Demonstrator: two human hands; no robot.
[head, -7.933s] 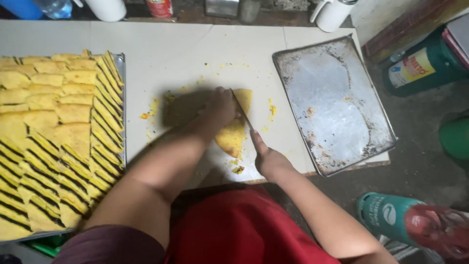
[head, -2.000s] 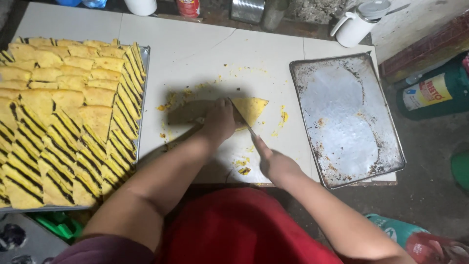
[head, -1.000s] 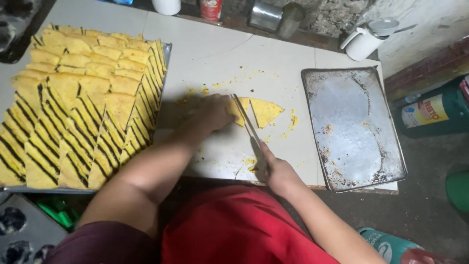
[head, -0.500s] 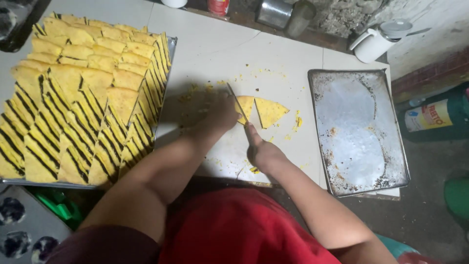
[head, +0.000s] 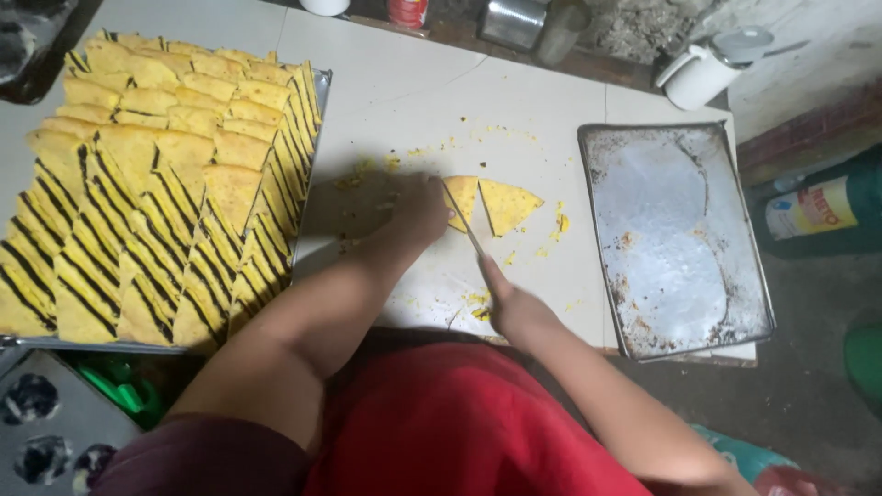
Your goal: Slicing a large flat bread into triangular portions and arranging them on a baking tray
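My left hand (head: pixel 415 208) presses down on a flat piece of yellow cake (head: pixel 462 198) on the white counter (head: pixel 432 92). My right hand (head: pixel 511 304) grips a knife (head: pixel 465 223), its blade lying across the cake just right of my left fingers. A cut triangular cake piece (head: pixel 506 205) lies to the right of the blade, slightly apart. Yellow crumbs are scattered around the cutting spot.
A metal tray (head: pixel 319 87) at the left is packed with several rows of yellow triangular cake pieces (head: pixel 156 184). A bare, stained baking tray (head: pixel 675 234) lies at the right. Cans, a metal cup and a white jug (head: pixel 698 73) stand along the far edge.
The view has shifted right and down over the counter. The knife has cut through the cake, and a triangular piece now lies apart to the right of the blade.
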